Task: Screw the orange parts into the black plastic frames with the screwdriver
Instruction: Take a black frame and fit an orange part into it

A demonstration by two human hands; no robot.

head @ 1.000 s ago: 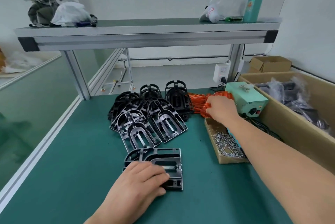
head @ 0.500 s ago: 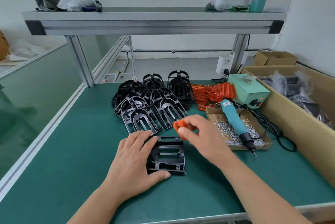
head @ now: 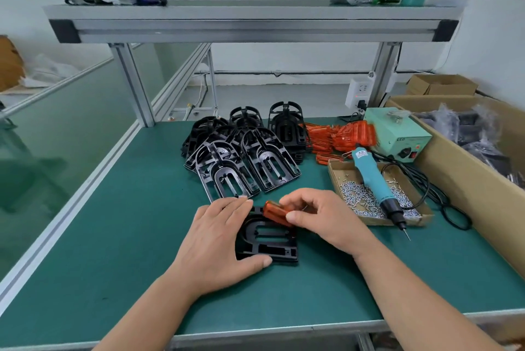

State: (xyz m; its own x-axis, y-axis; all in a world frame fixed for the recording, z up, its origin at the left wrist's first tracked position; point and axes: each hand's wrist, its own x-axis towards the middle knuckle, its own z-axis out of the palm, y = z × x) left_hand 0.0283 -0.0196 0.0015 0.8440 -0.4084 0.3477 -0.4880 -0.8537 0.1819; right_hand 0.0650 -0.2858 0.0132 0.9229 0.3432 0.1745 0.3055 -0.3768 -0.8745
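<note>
1. Where we're at: our left hand (head: pixel 218 240) lies flat over the left side of the black frame (head: pixel 270 240) on the green mat (head: pixel 127 223). The fingers are mostly straight and the thumb sits along the near edge, pinning the frame down. Our right hand (head: pixel 321 217) pinches one orange part (head: pixel 274 213) between thumb and fingertips, right at the frame's far right corner. We can't tell if it's seated yet.
2. Biggest worry: the orange part looks like slick, see-through plastic and we only have a fingertip pinch on it. It could twist and drop in crooked, and then the screw hole probably won't line up.
3. The frame is glossy and we only hold it from one side. Pushing on the right could make it pivot on the mat.
4. The screwdriver (head: pixel 372 177) lies across the cardboard tray (head: pixel 332 169) of loose screws (head: pixel 358 197), with its bit poking over the near edge and its cable (head: pixel 443 200) looped beside it. A careless grab could snag the cable and tip or scatter the screws.
5. Looks-wise, the frame is ribbed black plastic with a U-shaped slot and a squared near end. The screws are tiny and silvery. The driver has a teal body and a black nose.
</note>
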